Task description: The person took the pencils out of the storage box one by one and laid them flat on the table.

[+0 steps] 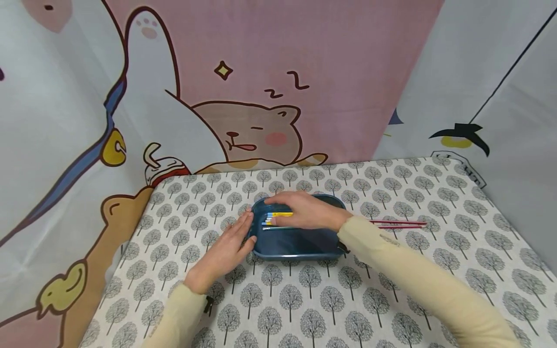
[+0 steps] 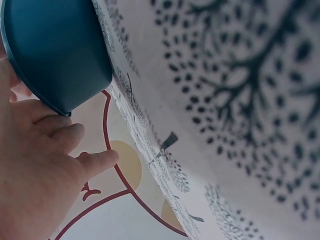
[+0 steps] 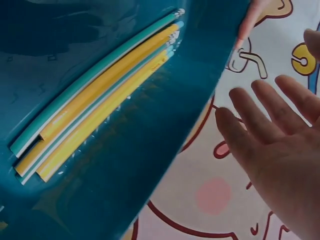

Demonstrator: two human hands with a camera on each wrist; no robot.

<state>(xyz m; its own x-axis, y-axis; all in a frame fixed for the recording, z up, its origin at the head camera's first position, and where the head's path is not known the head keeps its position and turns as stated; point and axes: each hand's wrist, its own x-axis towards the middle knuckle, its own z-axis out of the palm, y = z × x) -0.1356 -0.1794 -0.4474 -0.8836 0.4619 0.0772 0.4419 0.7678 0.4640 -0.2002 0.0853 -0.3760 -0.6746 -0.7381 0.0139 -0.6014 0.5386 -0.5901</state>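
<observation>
A dark blue tray (image 1: 300,256) stands on the tree-patterned cloth. Inside it lie several yellow and teal pencils (image 3: 95,100), side by side. My left hand (image 1: 226,249) rests against the tray's left end; its fingers look extended in the head view, and the thumb lies at the near corner. In the left wrist view, the fingers touch the tray rim (image 2: 30,90). Over the tray reaches my right hand (image 1: 306,210), hiding part of the pencils from the head view. The right wrist view shows that hand's fingers spread, with nothing between them.
Two thin red sticks (image 1: 400,224) lie on the cloth to the right of the tray, partly hidden by the right forearm. The patterned cloth (image 1: 270,309) covers the table. Behind it hangs a curtain with cartoon animals (image 1: 261,130).
</observation>
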